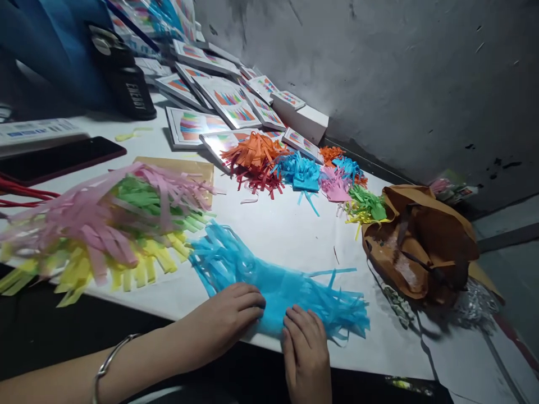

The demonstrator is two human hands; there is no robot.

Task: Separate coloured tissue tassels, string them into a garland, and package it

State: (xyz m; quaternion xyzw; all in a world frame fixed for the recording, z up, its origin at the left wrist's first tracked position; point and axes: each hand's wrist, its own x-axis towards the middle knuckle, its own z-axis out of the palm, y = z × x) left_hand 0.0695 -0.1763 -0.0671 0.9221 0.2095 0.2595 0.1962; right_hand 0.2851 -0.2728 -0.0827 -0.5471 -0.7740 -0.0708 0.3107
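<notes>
A blue fringed tissue paper (pixel 280 283) lies spread in front of me at the table's near edge, its cut strips fanning out at both ends. My left hand (pixel 236 311), with a silver bangle on the wrist, rests on the plain middle band with fingers curled on the paper. Beside it, my right hand (pixel 305 342) has its fingers bent together over the near edge of the same sheet. Both thumbs are partly hidden. To the left is a pile of pink fringed tissue paper (pixel 101 224), with green tissue strips (pixel 143 196) and yellow tissue strips (pixel 147 261).
Orange (pixel 255 151), blue (pixel 301 168) and green tassels (pixel 366 202) line the back. Several printed packs (pixel 227 101) lean near the wall. A brown bag (pixel 421 241) stands right. A phone (pixel 67 160) and black bottle (pixel 126 78) are left.
</notes>
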